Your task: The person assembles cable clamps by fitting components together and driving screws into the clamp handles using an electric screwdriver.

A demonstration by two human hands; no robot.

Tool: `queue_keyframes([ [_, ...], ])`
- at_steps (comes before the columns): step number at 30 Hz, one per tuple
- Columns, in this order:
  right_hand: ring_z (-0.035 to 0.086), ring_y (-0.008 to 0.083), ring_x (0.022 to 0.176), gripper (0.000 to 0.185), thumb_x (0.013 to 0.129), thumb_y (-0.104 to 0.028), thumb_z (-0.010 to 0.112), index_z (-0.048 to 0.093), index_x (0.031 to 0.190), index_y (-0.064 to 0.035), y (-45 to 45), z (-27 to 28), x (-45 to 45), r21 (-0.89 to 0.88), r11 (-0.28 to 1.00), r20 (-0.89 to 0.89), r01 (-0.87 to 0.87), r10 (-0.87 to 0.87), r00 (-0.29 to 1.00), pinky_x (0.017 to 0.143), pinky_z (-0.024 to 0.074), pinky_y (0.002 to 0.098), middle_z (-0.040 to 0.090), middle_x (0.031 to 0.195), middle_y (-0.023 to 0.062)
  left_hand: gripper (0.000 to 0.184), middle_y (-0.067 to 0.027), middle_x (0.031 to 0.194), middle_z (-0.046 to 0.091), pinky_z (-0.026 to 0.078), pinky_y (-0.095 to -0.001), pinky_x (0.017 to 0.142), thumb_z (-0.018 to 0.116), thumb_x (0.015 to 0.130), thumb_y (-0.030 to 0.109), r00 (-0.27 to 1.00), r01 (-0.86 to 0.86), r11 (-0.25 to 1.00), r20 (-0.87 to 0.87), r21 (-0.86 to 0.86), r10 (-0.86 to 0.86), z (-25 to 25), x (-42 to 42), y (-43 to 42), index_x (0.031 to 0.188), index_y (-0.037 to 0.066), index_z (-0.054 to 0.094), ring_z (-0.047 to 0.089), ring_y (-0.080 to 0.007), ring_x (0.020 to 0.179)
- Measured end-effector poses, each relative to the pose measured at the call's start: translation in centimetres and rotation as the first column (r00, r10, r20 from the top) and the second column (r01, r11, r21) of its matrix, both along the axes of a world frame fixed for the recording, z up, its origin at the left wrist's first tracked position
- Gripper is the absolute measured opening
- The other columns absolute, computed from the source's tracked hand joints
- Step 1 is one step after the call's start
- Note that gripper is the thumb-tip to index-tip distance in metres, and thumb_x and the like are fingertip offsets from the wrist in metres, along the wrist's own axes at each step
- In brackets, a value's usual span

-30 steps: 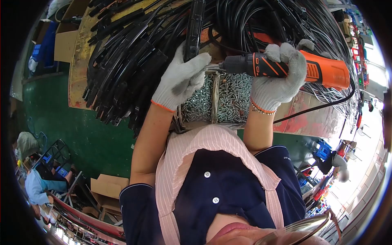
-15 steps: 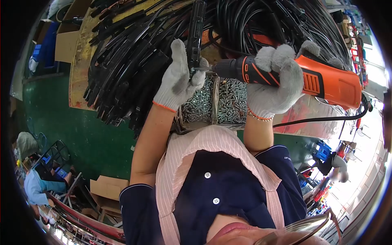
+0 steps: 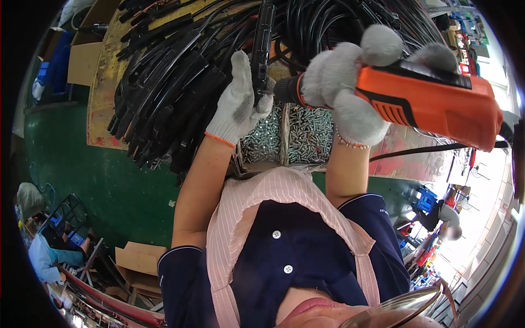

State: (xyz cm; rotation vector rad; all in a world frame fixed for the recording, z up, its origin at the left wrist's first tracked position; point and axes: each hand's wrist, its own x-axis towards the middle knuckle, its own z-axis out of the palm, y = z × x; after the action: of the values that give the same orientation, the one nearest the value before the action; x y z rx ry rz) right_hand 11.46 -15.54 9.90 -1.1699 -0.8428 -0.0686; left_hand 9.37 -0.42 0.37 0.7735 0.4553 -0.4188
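Note:
My left hand (image 3: 238,106), in a white glove with an orange cuff, grips the lower end of a long black part (image 3: 263,41) that stands upright in the view. My gloved right hand (image 3: 350,82) is wrapped round an orange and black power screwdriver (image 3: 437,106). The tool points left, and its dark nose is close to the fingertips of my left hand, at the part's end. The bit's tip is hidden there. Below both hands sits a divided box of small silver screws (image 3: 310,134).
Many black parts with cables (image 3: 164,93) are heaped on the worn yellow table (image 3: 101,117) at left. Coiled black cables (image 3: 322,27) lie behind the hands. A cardboard box (image 3: 139,257) stands on the lower left. People (image 3: 46,257) sit or work at both sides.
The screwdriver has swung closer to the camera at its rear end, and its nose has moved left to the black part. My left thumb has lifted off the part and points up.

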Motion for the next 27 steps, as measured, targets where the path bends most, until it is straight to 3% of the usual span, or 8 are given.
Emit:
queue_keyframes([
  [3, 0.054, 0.0227, 0.058, 0.042, 0.09, -0.017, 0.07, 0.046, 0.124, -0.0114, -0.1, -1.4, 4.1, 0.171, 0.876, -0.038, -0.451, 0.463, 0.885, 0.057, 0.0513, 0.0382, 0.052, 0.075, 0.0071, 0.083, -0.0067, 0.083, 0.057, 0.036, -0.0218, 0.041, 0.038, 0.087, 0.082, 0.998, 0.047, 0.999, 0.031, -0.013, -0.047, -0.2, 0.1, 0.5, 0.126, 0.01, 0.052, 0.049, -0.0108, 0.052],
  [8, 0.054, 0.023, 0.06, 0.045, 0.091, -0.016, 0.067, 0.044, 0.129, -0.0066, 1.6, -2.3, 0.0, 0.415, 0.869, -0.534, 0.27, -0.008, 0.846, 0.055, 0.0486, 0.039, 0.052, 0.076, 0.0086, 0.087, -0.0106, 0.092, 0.061, 0.043, -0.0233, 0.046, 0.037, 0.089, 0.081, 0.981, 0.181, 0.983, 0.079, -0.038, -0.177, -1.1, 0.3, 1.6, 0.132, 0.007, 0.049, 0.057, -0.0148, 0.06],
  [12, 0.056, 0.0227, 0.066, 0.053, 0.086, -0.002, 0.066, 0.042, 0.133, -0.0051, 1.2, -0.8, 0.0, -0.024, 0.959, -0.177, 0.282, -0.282, 0.943, 0.058, 0.0509, 0.039, 0.055, 0.082, 0.0086, 0.084, -0.0086, 0.088, 0.058, 0.04, -0.0231, 0.045, 0.035, 0.09, 0.08, 0.973, 0.223, 0.968, 0.094, -0.115, -0.213, -1.9, 0.4, 1.5, 0.128, 0.007, 0.05, 0.053, -0.0139, 0.058],
  [16, 0.063, 0.0118, 0.062, 0.006, 0.079, 0.001, 0.073, 0.067, 0.078, 0.0, 2.5, 0.5, -0.2, -0.194, 0.888, -0.167, 0.417, -0.449, 0.878, 0.056, 0.0508, 0.024, 0.067, 0.073, 0.0049, 0.078, -0.0002, 0.07, 0.046, 0.027, -0.0205, 0.039, 0.035, 0.089, 0.08, 0.997, 0.078, 0.982, -0.012, -0.174, -0.081, -0.2, 0.3, 0.5, 0.118, 0.01, 0.051, 0.035, -0.0071, 0.044],
  [17, 0.063, 0.0134, 0.062, 0.008, 0.079, 0.001, 0.074, 0.067, 0.081, 0.0011, 2.0, 0.5, 0.2, -0.321, 0.837, -0.076, 0.443, -0.489, 0.869, 0.056, 0.051, 0.0245, 0.066, 0.074, 0.0064, 0.078, -0.0005, 0.07, 0.045, 0.027, -0.0204, 0.039, 0.037, 0.088, 0.08, 0.998, 0.058, 0.984, 0.0, -0.166, -0.059, -0.3, 0.3, 0.3, 0.119, 0.01, 0.05, 0.035, -0.007, 0.045],
  [19, 0.06, 0.0143, 0.097, 0.058, 0.084, -0.02, 0.075, 0.046, 0.128, 0.0046, -1.5, 0.6, 2.6, -0.18, 0.981, -0.142, -0.069, 0.044, 0.989, 0.085, 0.0483, 0.0271, 0.061, 0.11, 0.0141, 0.078, -0.0014, 0.071, 0.046, 0.028, -0.0203, 0.04, 0.038, 0.089, 0.079, 0.993, 0.106, 0.97, 0.065, -0.22, -0.094, -0.5, 0.3, 0.7, 0.12, 0.009, 0.049, 0.037, -0.008, 0.047],
  [22, 0.059, 0.0089, 0.074, 0.046, 0.081, -0.006, 0.077, 0.051, 0.118, 0.0025, 0.7, -0.2, 1.1, -0.334, 0.867, -0.017, 0.37, -0.398, 0.917, 0.069, 0.0498, 0.0232, 0.062, 0.089, 0.0052, 0.083, -0.0015, 0.075, 0.051, 0.03, -0.0211, 0.041, 0.037, 0.087, 0.082, 0.997, 0.044, 0.985, -0.056, -0.166, -0.054, -0.2, 0.0, 0.4, 0.122, 0.009, 0.054, 0.04, -0.0079, 0.049],
  [27, 0.053, 0.0129, 0.057, 0.037, 0.09, -0.015, 0.069, 0.052, 0.121, -0.0054, 0.6, 4.8, -0.9, -0.224, 0.943, -0.3, 0.247, -0.308, 0.903, 0.06, 0.0493, 0.0253, 0.056, 0.072, -0.0009, 0.081, -0.0018, 0.068, 0.053, 0.03, -0.0214, 0.038, 0.039, 0.086, 0.083, 0.991, 0.104, 0.993, -0.09, 0.062, -0.098, 0.1, 0.1, 0.0, 0.107, 0.006, 0.055, 0.038, -0.008, 0.041],
])
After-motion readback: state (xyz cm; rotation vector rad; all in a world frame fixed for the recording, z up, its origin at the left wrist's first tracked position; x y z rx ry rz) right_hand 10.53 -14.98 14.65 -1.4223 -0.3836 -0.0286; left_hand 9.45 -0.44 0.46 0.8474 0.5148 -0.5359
